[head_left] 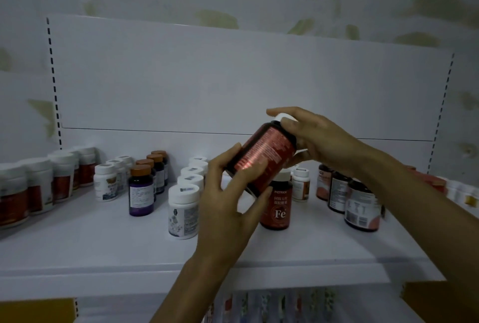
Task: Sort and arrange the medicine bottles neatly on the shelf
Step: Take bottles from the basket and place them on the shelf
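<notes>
A white-capped red medicine bottle [261, 159] tilts in mid-air above the middle of the white shelf [103, 245]. The left hand [228, 208] curls its fingers round the lower end, and the right hand [318, 141] clasps the cap end. The bottle looks rigid, light and glossy, so probably slippery: best gripped round the body.

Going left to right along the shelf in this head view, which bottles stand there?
Red-labelled white jars → small white bottles → purple copper-capped bottles → white jars → red Fe bottle → dark jars.
</notes>
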Available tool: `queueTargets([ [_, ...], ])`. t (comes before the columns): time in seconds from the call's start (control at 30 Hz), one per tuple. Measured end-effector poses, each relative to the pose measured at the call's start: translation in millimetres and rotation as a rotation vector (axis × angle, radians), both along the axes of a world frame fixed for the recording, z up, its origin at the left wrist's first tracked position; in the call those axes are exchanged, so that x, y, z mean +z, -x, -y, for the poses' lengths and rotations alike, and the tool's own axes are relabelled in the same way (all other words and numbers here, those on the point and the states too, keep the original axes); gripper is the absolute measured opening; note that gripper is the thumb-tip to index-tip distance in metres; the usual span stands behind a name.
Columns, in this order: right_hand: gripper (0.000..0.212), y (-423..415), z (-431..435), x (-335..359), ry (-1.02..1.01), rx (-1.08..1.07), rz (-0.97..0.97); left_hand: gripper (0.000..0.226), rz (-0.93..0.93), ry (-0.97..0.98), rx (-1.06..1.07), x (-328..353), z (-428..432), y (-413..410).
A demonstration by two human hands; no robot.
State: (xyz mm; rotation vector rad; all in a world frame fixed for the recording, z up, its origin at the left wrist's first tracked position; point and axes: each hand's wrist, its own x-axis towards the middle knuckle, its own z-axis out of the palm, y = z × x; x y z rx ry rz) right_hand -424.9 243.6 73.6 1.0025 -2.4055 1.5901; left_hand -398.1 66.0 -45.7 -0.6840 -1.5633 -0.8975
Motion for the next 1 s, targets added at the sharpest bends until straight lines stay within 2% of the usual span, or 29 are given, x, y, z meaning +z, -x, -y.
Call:
queueTargets([
  [0.1,0.048,-3,0,10,-0.182,-0.054,0.003,0.050,-0.061,0.100,0.126,-4,7,10],
  [0.2,0.035,4,2,19,-0.223,-0.080,0.030,0.056,-0.021,0.259,0.310,-11,12,21],
  [0.3,0.028,21,5,30,-0.221,-0.139,-0.006,0.068,0.205,0.463,0.539,-18,13,29],
  [0.37,0.030,37,9,37,-0.216,-0.200,-0.042,0.077,0.407,0.558,0.604,-23,12,33],
  [0.47,0.033,69,20,45,-0.203,-0.324,-0.091,0.084,0.623,0.644,0.575,-32,7,42],
  [0.6,0.041,114,35,46,-0.250,-0.472,-0.191,0.081,0.769,0.656,0.518,-33,6,46],
  [0.7,0.047,145,40,42,-0.324,-0.557,-0.178,0.079,0.893,0.654,0.456,-30,5,44],
  [0.9,0.044,191,52,30,-0.475,-0.556,-0.096,0.079,1.129,0.686,0.362,-35,8,54],
  [1.0,0.043,202,59,32,-0.538,-0.539,-0.033,0.078,1.162,0.728,0.368,-36,8,58],
])
